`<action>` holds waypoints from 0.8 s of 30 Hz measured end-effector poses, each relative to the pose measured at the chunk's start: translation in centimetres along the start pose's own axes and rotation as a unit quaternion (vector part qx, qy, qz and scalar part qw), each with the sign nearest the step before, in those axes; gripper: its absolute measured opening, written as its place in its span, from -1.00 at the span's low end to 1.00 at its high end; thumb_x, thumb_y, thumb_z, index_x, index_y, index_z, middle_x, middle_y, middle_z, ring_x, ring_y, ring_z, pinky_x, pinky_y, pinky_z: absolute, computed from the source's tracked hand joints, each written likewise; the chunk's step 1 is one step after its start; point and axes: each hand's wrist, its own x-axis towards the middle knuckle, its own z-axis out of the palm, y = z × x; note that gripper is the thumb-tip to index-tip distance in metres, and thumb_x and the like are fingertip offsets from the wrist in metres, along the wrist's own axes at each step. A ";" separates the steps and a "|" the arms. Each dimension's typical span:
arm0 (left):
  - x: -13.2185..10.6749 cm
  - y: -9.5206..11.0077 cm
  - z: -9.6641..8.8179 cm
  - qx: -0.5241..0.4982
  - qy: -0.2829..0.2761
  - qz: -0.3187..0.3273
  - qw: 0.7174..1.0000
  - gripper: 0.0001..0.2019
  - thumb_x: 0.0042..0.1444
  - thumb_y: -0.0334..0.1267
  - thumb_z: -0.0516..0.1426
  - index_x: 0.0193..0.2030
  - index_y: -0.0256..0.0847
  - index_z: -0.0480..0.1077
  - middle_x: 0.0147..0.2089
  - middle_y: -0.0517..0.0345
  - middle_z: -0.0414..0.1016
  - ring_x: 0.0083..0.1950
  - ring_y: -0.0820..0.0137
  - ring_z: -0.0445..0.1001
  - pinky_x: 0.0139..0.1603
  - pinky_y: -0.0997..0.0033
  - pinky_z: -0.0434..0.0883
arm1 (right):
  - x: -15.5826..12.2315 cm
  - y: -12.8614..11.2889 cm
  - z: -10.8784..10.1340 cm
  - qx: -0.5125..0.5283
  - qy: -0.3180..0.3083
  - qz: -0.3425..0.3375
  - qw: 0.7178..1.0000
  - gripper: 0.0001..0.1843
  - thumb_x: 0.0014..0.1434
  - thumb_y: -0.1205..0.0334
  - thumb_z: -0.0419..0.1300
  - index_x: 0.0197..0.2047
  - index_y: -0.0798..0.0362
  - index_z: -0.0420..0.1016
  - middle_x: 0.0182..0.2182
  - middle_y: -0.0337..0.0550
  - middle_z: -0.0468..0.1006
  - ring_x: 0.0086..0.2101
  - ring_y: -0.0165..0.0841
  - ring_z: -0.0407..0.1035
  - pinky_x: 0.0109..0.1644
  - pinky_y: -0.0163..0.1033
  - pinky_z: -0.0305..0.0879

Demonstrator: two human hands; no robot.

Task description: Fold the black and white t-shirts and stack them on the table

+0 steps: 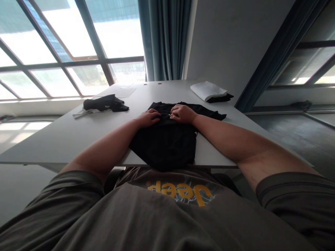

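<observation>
A black T-shirt (pixel 167 144) lies spread on the white table (pixel 99 139), its near end hanging slightly over the front edge. My left hand (pixel 148 118) rests on the shirt's left side, fingers fairly straight and flat on the cloth. On the right, my right hand (pixel 183 114) is closed, its fingers curled down onto the shirt's upper middle. A small whitish mark (pixel 170 116) shows at those fingertips; whether it is a print or a tag I cannot make out. Part of the cloth is hidden under both hands.
Dark and white crumpled cloths (pixel 104 103) lie at the left of the table. At the back right, a folded white cloth (pixel 208 91) sits over a black one (pixel 221 98). Behind the table are windows, a blue curtain (pixel 164 42) and a wall.
</observation>
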 end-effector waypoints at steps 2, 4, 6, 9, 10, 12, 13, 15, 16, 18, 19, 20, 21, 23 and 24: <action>0.0 -0.5 0.1 0.006 -0.024 -0.032 0.999 -0.46 0.46 0.05 0.05 0.48 -0.02 0.40 0.50 0.02 0.24 0.48 0.05 0.29 0.55 0.04 0.17 | -0.1 0.4 0.2 0.022 -0.013 0.018 1.000 -0.68 0.38 0.15 0.16 -0.07 0.11 0.72 -0.03 0.07 0.65 0.01 -0.12 0.50 0.25 -0.03 0.37; 0.0 -0.7 0.1 0.004 -0.061 -0.036 0.997 -0.41 0.47 0.09 0.02 0.54 -0.03 0.32 0.56 0.02 0.18 0.52 0.06 0.24 0.57 0.06 0.14 | -0.2 0.9 0.5 0.054 -0.050 0.047 0.996 -0.65 0.37 0.13 0.18 0.08 0.08 0.69 0.07 0.05 0.62 0.09 -0.13 0.49 0.31 -0.04 0.35; 0.0 -0.6 -0.1 0.002 -0.092 -0.031 0.995 -0.38 0.47 0.11 0.00 0.56 -0.04 0.28 0.58 0.02 0.15 0.54 0.07 0.22 0.58 0.10 0.11 | -0.3 1.5 0.9 0.087 -0.089 0.077 0.989 -0.60 0.38 0.10 0.21 0.18 0.04 0.66 0.15 0.02 0.59 0.16 -0.16 0.48 0.37 -0.05 0.31; -0.1 -0.2 -0.2 0.011 -0.094 -0.033 0.995 -0.36 0.46 0.13 0.00 0.59 -0.03 0.23 0.60 0.02 0.12 0.55 0.07 0.19 0.58 0.09 0.10 | -0.5 2.2 1.3 0.111 -0.110 0.102 0.982 -0.55 0.40 0.06 0.22 0.27 0.00 0.63 0.23 -0.01 0.56 0.25 -0.18 0.43 0.45 -0.06 0.24; -0.1 0.1 -0.3 0.017 -0.085 -0.033 0.996 -0.34 0.46 0.12 0.00 0.60 -0.04 0.20 0.60 0.01 0.12 0.56 0.07 0.18 0.58 0.08 0.09 | -0.6 2.4 1.4 0.113 -0.113 0.105 0.982 -0.53 0.40 0.05 0.22 0.29 0.00 0.62 0.26 -0.02 0.54 0.27 -0.18 0.42 0.47 -0.06 0.22; -0.2 0.6 -0.3 0.035 -0.060 -0.029 0.997 -0.31 0.46 0.11 0.02 0.62 -0.10 0.14 0.61 -0.03 0.10 0.58 0.06 0.13 0.59 0.07 0.06 | -0.6 2.6 1.5 0.112 -0.117 0.113 0.980 -0.50 0.40 0.03 0.23 0.33 -0.02 0.60 0.30 -0.03 0.51 0.31 -0.18 0.39 0.50 -0.06 0.18; -0.2 0.8 -0.3 0.045 -0.051 -0.025 0.997 -0.30 0.46 0.09 0.03 0.63 -0.13 0.13 0.61 -0.05 0.10 0.59 0.07 0.10 0.60 0.07 0.03 | -0.7 2.7 1.5 0.110 -0.121 0.117 0.980 -0.49 0.40 0.02 0.24 0.34 -0.03 0.60 0.32 -0.05 0.50 0.33 -0.18 0.37 0.52 -0.06 0.17; -0.1 1.1 -0.3 0.062 -0.054 -0.016 0.996 -0.34 0.48 0.07 0.01 0.61 -0.14 0.17 0.61 -0.04 0.10 0.61 0.09 0.05 0.61 0.06 -0.03 | -0.7 2.9 1.7 0.107 -0.132 0.127 0.977 -0.47 0.41 -0.02 0.24 0.36 -0.07 0.58 0.37 -0.10 0.46 0.36 -0.18 0.34 0.54 -0.07 0.14; -0.1 1.3 -0.3 0.066 -0.066 -0.012 0.996 -0.37 0.50 0.05 -0.01 0.60 -0.14 0.20 0.61 -0.02 0.11 0.62 0.10 0.03 0.61 0.05 -0.04 | -0.7 3.1 1.8 0.107 -0.138 0.132 0.976 -0.46 0.41 -0.03 0.23 0.38 -0.09 0.57 0.38 -0.13 0.44 0.37 -0.18 0.32 0.54 -0.07 0.12; -0.1 1.4 -0.4 0.066 -0.094 -0.007 0.993 -0.40 0.52 0.04 -0.04 0.57 -0.12 0.25 0.62 0.00 0.10 0.63 0.10 0.01 0.61 0.04 -0.05 | -0.7 3.3 1.9 0.107 -0.147 0.139 0.973 -0.46 0.42 -0.03 0.22 0.40 -0.13 0.55 0.41 -0.17 0.40 0.39 -0.19 0.30 0.55 -0.07 0.12; -0.1 1.4 -0.4 0.064 -0.102 -0.004 0.993 -0.40 0.52 0.04 -0.04 0.58 -0.12 0.25 0.63 0.00 0.07 0.63 0.09 0.00 0.61 0.03 -0.06 | -0.8 3.3 1.9 0.106 -0.147 0.140 0.973 -0.46 0.43 -0.03 0.21 0.40 -0.13 0.54 0.41 -0.18 0.40 0.39 -0.19 0.29 0.55 -0.07 0.12; -0.1 1.5 -0.5 0.062 -0.103 0.001 0.993 -0.39 0.52 0.05 -0.04 0.59 -0.12 0.22 0.64 0.01 0.02 0.64 0.09 -0.04 0.62 0.03 -0.08 | -0.8 3.4 1.9 0.106 -0.146 0.137 0.974 -0.46 0.42 -0.02 0.21 0.40 -0.13 0.55 0.41 -0.19 0.40 0.40 -0.19 0.29 0.55 -0.06 0.12; -0.2 1.5 -0.5 0.060 -0.098 0.008 0.993 -0.37 0.51 0.05 -0.02 0.62 -0.12 0.18 0.66 0.02 -0.04 0.65 0.09 -0.08 0.62 0.03 -0.11 | -0.9 3.3 1.8 0.109 -0.143 0.130 0.975 -0.47 0.42 -0.02 0.21 0.39 -0.13 0.56 0.40 -0.21 0.41 0.40 -0.19 0.29 0.55 -0.06 0.13; -0.3 1.7 -0.6 0.054 -0.083 0.016 0.995 -0.30 0.50 0.07 -0.01 0.67 -0.15 0.06 0.69 0.01 -0.15 0.67 0.09 -0.17 0.63 0.05 -0.16 | -1.0 3.1 1.5 0.119 -0.135 0.103 0.978 -0.51 0.42 0.01 0.20 0.34 -0.13 0.61 0.34 -0.24 0.49 0.39 -0.20 0.30 0.55 -0.05 0.14; -0.3 1.8 -0.6 0.049 -0.082 0.014 0.995 -0.28 0.51 0.08 -0.01 0.68 -0.17 0.01 0.69 0.00 -0.18 0.68 0.10 -0.19 0.63 0.07 -0.16 | -1.0 3.0 1.4 0.122 -0.127 0.086 0.981 -0.53 0.42 0.04 0.19 0.31 -0.13 0.63 0.31 -0.25 0.52 0.38 -0.20 0.31 0.55 -0.05 0.14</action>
